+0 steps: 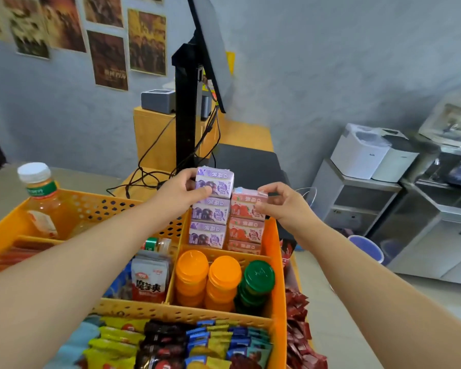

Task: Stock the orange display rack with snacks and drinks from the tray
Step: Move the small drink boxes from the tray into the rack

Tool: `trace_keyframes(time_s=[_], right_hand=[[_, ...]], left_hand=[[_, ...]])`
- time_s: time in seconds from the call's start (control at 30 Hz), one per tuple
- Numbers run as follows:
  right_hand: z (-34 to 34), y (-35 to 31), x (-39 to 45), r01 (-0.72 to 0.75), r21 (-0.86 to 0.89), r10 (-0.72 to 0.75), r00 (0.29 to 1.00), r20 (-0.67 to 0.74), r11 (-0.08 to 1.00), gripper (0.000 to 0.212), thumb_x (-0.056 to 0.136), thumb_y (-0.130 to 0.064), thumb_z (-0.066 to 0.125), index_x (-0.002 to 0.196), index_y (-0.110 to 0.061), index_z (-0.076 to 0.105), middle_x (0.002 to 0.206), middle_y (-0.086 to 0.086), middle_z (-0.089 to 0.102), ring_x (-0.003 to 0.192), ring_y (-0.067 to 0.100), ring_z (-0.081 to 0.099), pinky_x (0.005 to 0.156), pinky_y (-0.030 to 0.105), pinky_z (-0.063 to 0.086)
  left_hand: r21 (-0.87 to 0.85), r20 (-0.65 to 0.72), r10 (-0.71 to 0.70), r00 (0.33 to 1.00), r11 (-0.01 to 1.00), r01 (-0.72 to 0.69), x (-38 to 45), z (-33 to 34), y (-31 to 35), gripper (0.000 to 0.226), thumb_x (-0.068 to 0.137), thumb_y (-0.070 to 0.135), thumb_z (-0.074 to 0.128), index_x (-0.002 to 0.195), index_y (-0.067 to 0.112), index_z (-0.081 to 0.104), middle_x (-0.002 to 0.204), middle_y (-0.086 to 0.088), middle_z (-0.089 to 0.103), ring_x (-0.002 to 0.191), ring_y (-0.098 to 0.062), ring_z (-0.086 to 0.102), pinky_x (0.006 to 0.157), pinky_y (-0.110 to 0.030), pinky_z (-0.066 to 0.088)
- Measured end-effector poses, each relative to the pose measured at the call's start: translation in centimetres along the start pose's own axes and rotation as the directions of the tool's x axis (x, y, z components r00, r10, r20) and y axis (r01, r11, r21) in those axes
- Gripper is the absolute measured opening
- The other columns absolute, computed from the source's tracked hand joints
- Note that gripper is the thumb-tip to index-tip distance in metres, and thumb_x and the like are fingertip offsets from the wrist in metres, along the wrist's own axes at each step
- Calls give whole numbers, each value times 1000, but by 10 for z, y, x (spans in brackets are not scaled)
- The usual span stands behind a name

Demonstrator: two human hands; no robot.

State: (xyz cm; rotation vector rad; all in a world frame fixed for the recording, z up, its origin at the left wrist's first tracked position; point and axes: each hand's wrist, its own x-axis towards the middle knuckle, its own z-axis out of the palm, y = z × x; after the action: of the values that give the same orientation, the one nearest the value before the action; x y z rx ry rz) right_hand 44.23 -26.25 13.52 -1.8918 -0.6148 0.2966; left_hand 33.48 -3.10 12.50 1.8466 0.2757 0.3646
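Observation:
The orange display rack (273,262) fills the lower centre. In its back right compartment stand two stacks of drink cartons. My left hand (183,191) grips the top purple carton (218,181) of the left stack. My right hand (285,202) pinches the top pink carton (246,201) of the right stack. Below them sit more purple cartons (208,225) and pink cartons (245,231). The tray is not visible.
Orange-capped bottles (205,272) and a green-capped bottle (257,278) fill the compartment in front. Snack packets (149,278) and candy bars (197,342) lie nearer me. A tall juice bottle (40,201) stands back left. A black monitor stand (186,102) with cables rises behind the rack.

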Motion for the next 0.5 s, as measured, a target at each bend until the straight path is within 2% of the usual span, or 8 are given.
trace_keyframes(time_s=[0.1, 0.2, 0.27, 0.37, 0.5], right_hand=[[-2, 2, 1, -9, -3, 9, 1000, -11, 1000, 23, 88, -22, 71, 107, -25, 59, 100, -6, 71, 86, 8, 71, 60, 19, 56], [-3, 6, 1, -6, -66, 5, 1000, -11, 998, 21, 89, -22, 71, 106, -25, 60, 102, -6, 70, 92, 11, 69, 76, 28, 58], [-4, 9, 0, -3, -132, 2, 1000, -10, 991, 21, 89, -22, 70, 106, -27, 61, 104, -7, 67, 96, 12, 65, 77, 29, 56], [-5, 16, -5, 7, -183, -2, 1000, 27, 983, 21, 89, -22, 70, 105, -31, 60, 104, -9, 65, 95, 14, 67, 73, 29, 58], [-2, 19, -10, 37, -308, -22, 998, 51, 951, 22, 89, -23, 70, 106, -33, 59, 102, -12, 68, 89, 13, 70, 75, 38, 62]], left_hand=[[114, 4, 29, 1000, 993, -29, 2, -2, 4, 37, 87, 35, 69, 117, 38, 48, 104, 8, 68, 86, -4, 70, 69, -26, 56], [164, 40, 43, 998, 985, -49, 2, -4, 3, 36, 86, 32, 71, 114, 38, 49, 104, 9, 68, 90, -4, 68, 73, -30, 59], [227, 79, 52, 996, 972, -68, -1, -6, 2, 33, 85, 32, 72, 109, 41, 50, 103, 12, 67, 90, 0, 66, 72, -27, 58], [388, 152, 64, 986, 914, -120, -6, -8, -2, 32, 82, 33, 74, 108, 35, 55, 101, 11, 66, 87, -3, 65, 66, -22, 55], [597, 183, 75, 980, 784, -172, -12, -5, -9, 29, 79, 35, 74, 102, 31, 56, 95, 10, 62, 83, -5, 62, 70, -32, 57]])
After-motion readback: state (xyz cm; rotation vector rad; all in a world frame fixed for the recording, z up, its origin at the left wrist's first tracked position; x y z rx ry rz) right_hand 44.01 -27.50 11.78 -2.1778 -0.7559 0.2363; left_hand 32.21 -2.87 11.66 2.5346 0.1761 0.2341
